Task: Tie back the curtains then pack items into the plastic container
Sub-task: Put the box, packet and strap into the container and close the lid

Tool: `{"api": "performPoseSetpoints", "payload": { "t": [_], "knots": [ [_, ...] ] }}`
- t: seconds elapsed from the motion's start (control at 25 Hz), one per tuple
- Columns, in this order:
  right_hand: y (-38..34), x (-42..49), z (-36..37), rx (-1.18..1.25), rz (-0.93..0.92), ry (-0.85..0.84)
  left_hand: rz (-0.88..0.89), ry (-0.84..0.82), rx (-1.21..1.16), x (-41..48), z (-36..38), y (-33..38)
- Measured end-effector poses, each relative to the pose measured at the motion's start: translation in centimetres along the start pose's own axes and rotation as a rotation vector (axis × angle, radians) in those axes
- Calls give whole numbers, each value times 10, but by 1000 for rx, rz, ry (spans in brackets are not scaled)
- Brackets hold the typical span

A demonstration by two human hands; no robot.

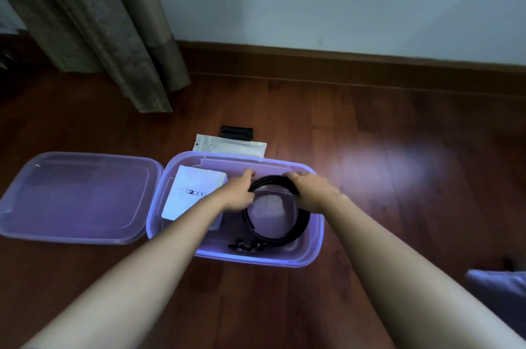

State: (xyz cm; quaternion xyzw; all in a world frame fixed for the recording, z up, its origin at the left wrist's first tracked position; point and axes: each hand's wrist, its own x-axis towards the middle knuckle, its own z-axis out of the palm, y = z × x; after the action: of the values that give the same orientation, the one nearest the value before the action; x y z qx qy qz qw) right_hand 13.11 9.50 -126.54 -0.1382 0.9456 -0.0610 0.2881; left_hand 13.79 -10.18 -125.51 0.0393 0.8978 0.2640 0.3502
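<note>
Head view: at frame centre, the left hand (237,192) and right hand (310,192) each curl round the top of the coiled belt (303,227) inside the container (319,235); the coil looks light, smooth and springy, probably best held at both sides so it cannot unwind.

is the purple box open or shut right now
Open. The lid lies flat on the floor beside the plastic container, and the left hand and right hand hold a belt inside.
</note>
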Motion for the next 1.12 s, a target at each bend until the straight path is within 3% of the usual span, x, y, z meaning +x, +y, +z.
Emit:
{"api": "performPoseSetpoints", "payload": {
  "t": [0.24, 0.32, 0.44, 0.56, 0.64, 0.76, 0.84, 0.92, 1.12],
  "knots": [
    [-13, -10, 11, -443, -19, 160, 5, 251, 584, 0, 19, 11],
    [-18, -11, 16, -468, -50, 210, -24, 265, 660, -1, 24, 15],
    [-17, -8, 24, -555, -108, 440, -30, 296, 734, 1, 26, 12],
    [-14, -8, 26, -458, -168, 525, -43, 264, 671, -3, 19, 10],
    [-15, -10, 25, -409, -200, 541, -23, 333, 537, -9, 9, 12],
    [-16, -9, 27, -347, -159, 580, 191, 721, 236, -20, -20, 15],
    [-16, -10, 26, -265, -81, 579, 213, 886, 128, -8, -46, 7],
    [-16, -10, 26, -236, -26, 563, 167, 804, 197, 21, -71, -1],
    [-14, -8, 27, -213, -40, 540, 89, 353, 435, 95, -92, -19]
  ]
}}
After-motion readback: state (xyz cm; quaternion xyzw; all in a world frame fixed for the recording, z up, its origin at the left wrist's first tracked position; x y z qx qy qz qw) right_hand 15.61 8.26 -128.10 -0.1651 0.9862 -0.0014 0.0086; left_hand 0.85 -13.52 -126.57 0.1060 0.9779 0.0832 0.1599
